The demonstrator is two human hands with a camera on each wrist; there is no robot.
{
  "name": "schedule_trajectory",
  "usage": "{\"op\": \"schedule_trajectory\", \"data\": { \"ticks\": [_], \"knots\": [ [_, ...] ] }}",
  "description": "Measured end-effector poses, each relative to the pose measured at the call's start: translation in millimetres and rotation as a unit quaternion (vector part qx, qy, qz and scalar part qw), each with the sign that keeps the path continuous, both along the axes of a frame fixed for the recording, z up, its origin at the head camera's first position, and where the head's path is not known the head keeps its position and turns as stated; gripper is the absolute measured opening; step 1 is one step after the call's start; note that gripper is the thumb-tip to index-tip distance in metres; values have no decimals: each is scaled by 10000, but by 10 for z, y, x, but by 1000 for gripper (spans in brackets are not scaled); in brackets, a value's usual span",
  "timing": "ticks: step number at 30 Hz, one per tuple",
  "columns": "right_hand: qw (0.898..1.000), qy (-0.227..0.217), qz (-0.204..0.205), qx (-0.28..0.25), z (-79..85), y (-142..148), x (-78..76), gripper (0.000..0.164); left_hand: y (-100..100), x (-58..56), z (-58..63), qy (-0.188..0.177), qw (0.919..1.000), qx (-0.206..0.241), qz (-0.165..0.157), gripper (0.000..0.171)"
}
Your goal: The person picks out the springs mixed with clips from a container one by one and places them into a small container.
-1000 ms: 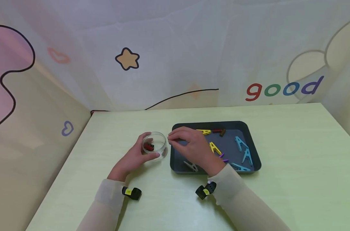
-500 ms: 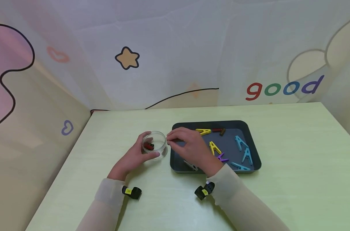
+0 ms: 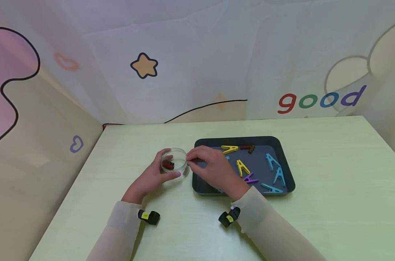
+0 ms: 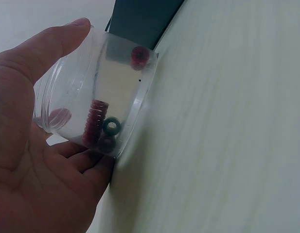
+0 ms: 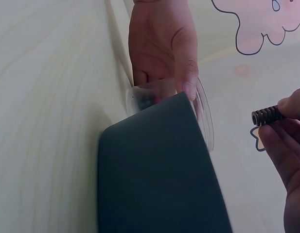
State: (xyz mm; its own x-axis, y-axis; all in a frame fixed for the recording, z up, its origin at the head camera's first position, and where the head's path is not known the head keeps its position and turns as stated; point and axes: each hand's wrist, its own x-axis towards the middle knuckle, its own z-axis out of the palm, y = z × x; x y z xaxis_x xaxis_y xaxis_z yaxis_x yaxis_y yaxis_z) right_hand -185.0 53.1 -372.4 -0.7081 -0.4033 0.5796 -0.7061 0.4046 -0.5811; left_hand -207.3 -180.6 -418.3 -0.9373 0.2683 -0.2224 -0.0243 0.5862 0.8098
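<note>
My left hand grips a clear round jar left of the tray, thumb on the near side and fingers round the far side. Inside the jar lie several small coil springs; the left wrist view shows a red spring and the end of a dark green one at the bottom. My right hand is at the jar's right rim, above the tray's left edge. Between thumb and fingertips it pinches a dark brown coil spring, seen in the right wrist view.
A dark grey tray holds yellow clothespins, a purple clothespin and several blue clothespins. A red spring and a brown spring lie near its back wall. Behind the table hangs a printed cloth.
My right hand has moved slightly left, closer to the jar's rim, uncovering more of the yellow and purple clothespins. The left hand and jar have stayed in place.
</note>
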Motion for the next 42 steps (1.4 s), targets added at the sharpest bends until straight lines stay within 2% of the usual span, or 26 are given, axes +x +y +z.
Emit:
{"op": "schedule_trajectory", "data": {
  "ticks": [11, 19, 26, 33, 38, 42],
  "knots": [
    [9999, -75, -29, 109, -31, -22, 4, 8, 1, 1, -3, 57, 10000, 13, -5, 87],
    [9996, -223, 153, 109, -90, -56, 9, 8, -21, 29, -20, 6, 10000, -74, 47, 88],
    [9999, -118, 109, 18, -125, -69, -16, 7, -11, 4, -26, 64, 10000, -68, 22, 87],
    [9998, -194, 17, 81, -137, -62, -31, 6, 4, -17, -5, 106, 9999, 6, -41, 88],
    [9996, -263, 52, 68, -141, -70, -28, 6, 23, 2, 54, -28, 10000, -22, -57, 87],
    [9994, -323, 50, 70, -152, -80, -30, 7, 66, 68, 191, -91, 9999, -4, -104, 86]
  ]
}}
